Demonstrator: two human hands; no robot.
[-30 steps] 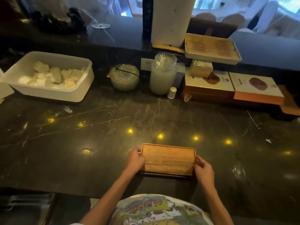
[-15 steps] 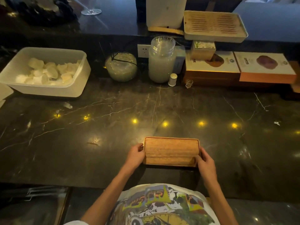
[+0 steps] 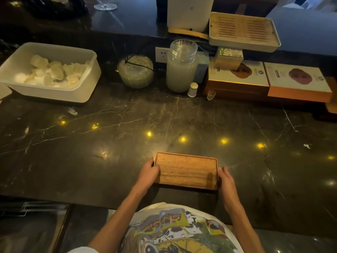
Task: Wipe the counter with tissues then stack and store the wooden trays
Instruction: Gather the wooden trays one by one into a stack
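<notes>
A small brown wooden tray [image 3: 186,170] sits near the front edge of the dark marble counter [image 3: 109,143], with a dark edge showing under it, perhaps a second tray. My left hand [image 3: 148,173] grips its left end, and my right hand [image 3: 225,178] grips its right end. A larger slatted tray [image 3: 243,31] rests on the raised ledge at the back right. No tissue is in either hand.
A white tub [image 3: 54,92] with pale crumpled pieces stands at the back left. A glass bowl [image 3: 135,72], a tall jar [image 3: 182,66], a small white shaker [image 3: 193,89] and flat boxes [image 3: 269,79] line the back. Small scraps [image 3: 73,112] lie on the counter.
The tray, held at both ends, has stayed near the front edge with little movement. The view has tilted down slightly, so the back items sit higher in the frame.
</notes>
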